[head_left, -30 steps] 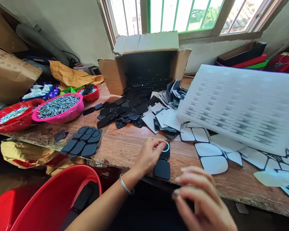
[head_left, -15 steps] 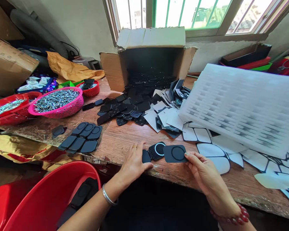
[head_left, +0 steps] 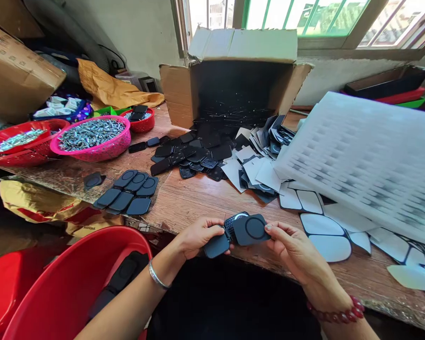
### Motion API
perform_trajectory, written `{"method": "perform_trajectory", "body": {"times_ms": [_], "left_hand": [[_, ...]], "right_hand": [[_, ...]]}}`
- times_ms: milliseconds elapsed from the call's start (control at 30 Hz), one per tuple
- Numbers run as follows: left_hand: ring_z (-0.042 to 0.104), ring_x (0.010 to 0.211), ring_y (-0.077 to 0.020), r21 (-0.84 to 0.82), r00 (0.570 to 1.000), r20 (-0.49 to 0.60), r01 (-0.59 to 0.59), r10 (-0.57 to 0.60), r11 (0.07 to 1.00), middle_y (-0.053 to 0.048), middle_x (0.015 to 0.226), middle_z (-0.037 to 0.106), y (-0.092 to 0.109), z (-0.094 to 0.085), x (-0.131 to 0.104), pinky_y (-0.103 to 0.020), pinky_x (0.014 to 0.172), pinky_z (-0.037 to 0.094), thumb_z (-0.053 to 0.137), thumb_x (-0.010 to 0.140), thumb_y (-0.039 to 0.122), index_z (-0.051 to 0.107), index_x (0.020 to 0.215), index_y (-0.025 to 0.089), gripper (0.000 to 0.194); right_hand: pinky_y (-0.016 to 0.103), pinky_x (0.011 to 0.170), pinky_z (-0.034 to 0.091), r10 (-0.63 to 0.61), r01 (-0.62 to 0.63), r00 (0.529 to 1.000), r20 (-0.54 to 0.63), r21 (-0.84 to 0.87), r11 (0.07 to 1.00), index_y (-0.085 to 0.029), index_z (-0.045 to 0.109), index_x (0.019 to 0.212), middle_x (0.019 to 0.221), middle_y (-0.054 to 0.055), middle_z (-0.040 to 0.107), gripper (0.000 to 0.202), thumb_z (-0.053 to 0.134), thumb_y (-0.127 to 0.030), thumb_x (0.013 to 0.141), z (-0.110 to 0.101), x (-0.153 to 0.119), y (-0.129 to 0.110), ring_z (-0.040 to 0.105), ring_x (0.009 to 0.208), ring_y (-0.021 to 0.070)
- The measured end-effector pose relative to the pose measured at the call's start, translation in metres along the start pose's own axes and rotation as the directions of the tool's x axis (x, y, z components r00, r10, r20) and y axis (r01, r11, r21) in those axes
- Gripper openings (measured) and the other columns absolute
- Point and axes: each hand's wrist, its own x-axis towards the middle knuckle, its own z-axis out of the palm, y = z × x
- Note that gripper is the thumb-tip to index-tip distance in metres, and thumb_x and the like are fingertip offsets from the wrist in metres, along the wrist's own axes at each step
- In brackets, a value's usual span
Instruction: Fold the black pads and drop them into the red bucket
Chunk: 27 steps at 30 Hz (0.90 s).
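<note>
We hold both pieces over the near edge of the wooden table (head_left: 187, 203): our left hand (head_left: 201, 236) grips an unfolded hinged black case (head_left: 216, 246), and our right hand (head_left: 286, 243) pinches a ring-marked dark sheet (head_left: 248, 230), partly covering the case's gridded panel (head_left: 230, 222).

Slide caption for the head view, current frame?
Left hand holds a hinged dark pad, right hand a ring-marked dark sheet overlapping it in view, at a wooden bench.
</note>
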Motion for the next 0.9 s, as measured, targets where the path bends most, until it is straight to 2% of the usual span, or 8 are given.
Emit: {"method": "perform_trajectory", "body": {"times_ms": [233,467,767,900], "left_hand": [[0.068,0.058,-0.0166,0.000,0.996,0.081,0.035,-0.035,0.999,-0.007,0.066,0.072,-0.002,0.003,-0.004,-0.026,0.058,0.053,0.062,0.068,0.025,0.067,0.091,0.012,0.026],[0.070,0.061,-0.0180,0.006,0.995,0.088,0.042,-0.042,0.999,-0.008,0.068,0.072,-0.003,0.002,-0.005,-0.027,0.059,0.055,0.061,0.069,0.023,0.067,0.093,0.012,0.027],[0.070,0.061,-0.0188,0.001,0.994,0.084,0.064,-0.064,0.998,-0.009,0.068,0.073,-0.003,0.002,-0.003,-0.027,0.058,0.056,0.059,0.068,0.020,0.068,0.094,0.011,0.029],[0.070,0.059,-0.0182,0.003,0.995,0.076,0.071,-0.071,0.997,-0.009,0.065,0.072,-0.002,0.004,-0.005,-0.025,0.056,0.055,0.059,0.067,0.020,0.067,0.096,0.010,0.032]], "right_hand": [[0.033,0.082,0.057,0.091,-0.094,0.994,0.065,0.052,0.994,-0.014,0.071,0.072,0.096,0.008,0.072,0.028,0.086,-0.038,0.065,0.005,-0.004,0.003,0.067,0.093,0.0212],[0.031,0.079,0.058,0.124,-0.127,0.990,0.070,0.046,0.991,-0.014,0.071,0.072,0.099,0.009,0.072,0.027,0.084,-0.037,0.068,0.004,-0.005,0.006,0.068,0.088,0.0194],[0.031,0.075,0.059,0.129,-0.128,0.991,-0.022,0.036,0.991,-0.014,0.073,0.074,0.095,0.010,0.072,0.033,0.088,-0.039,0.060,0.007,-0.006,0.010,0.066,0.086,0.0210],[0.030,0.075,0.058,0.101,-0.100,0.994,-0.044,0.027,0.995,-0.015,0.072,0.071,0.094,0.010,0.071,0.030,0.087,-0.039,0.062,0.007,-0.007,0.013,0.066,0.087,0.0212]]}}
